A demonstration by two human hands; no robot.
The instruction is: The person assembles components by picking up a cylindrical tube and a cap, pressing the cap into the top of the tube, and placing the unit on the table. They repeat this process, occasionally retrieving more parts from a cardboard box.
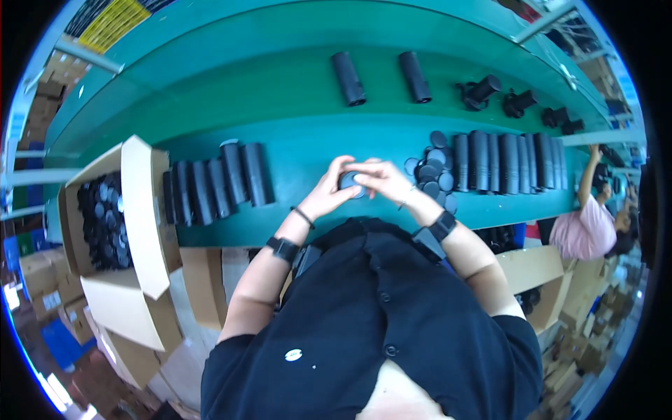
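Observation:
Close in front of my body, my left hand [327, 194] and my right hand [387, 180] meet over the green worktop. Between them they grip a round dark cap [349, 180] with a greyish face. Fingers of both hands curl around its edge and hide part of it. Just right of my right hand lies a loose heap of similar round black caps [431, 172]. Beyond that heap, a row of black tubes [513, 164] lies side by side. More black tubes [215, 183] lie in a row left of my left hand.
An open cardboard box [148, 210] full of small black round parts stands at the left end of the worktop [297, 150]. Two black tubes [348, 78] and several black fittings [480, 92] sit along the back. At far right is another person [586, 227] in pink.

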